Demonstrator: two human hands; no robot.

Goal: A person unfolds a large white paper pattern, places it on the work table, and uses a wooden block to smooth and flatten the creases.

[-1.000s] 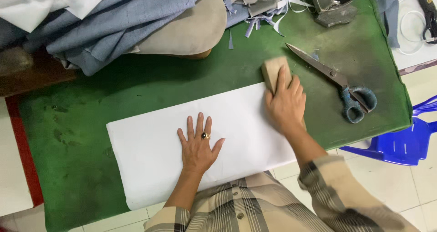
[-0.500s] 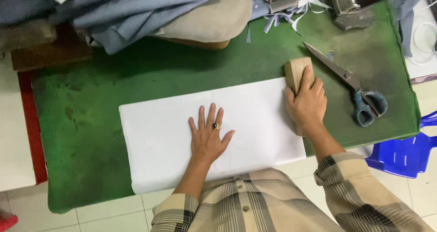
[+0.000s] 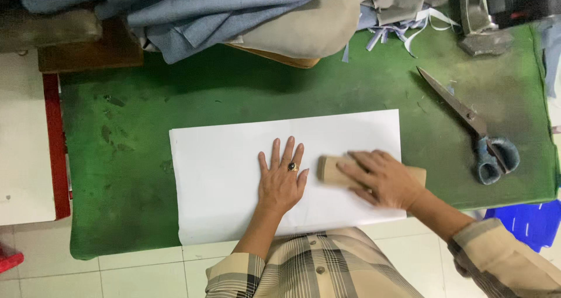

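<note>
Head: wooden block (image 3: 331, 170) under right hand (image 3: 383, 180)

Lighting: even, diffuse, moderately bright; source appears overhead, not in frame. White sheet (image 3: 234, 181) is the brightest area, near clipping, surface detail washed out. Soft shadow under the fabric pile (image 3: 222, 11) falls onto the green desk (image 3: 117, 175); top left corner dim. Faint shadows beside the left hand (image 3: 281, 181) and scissors (image 3: 473, 128). Right hand (image 3: 380, 178) and the tan block (image 3: 330, 170) under it show motion blur. Remainder reasonably sharp, slight softness towards corners. No glare.
</note>
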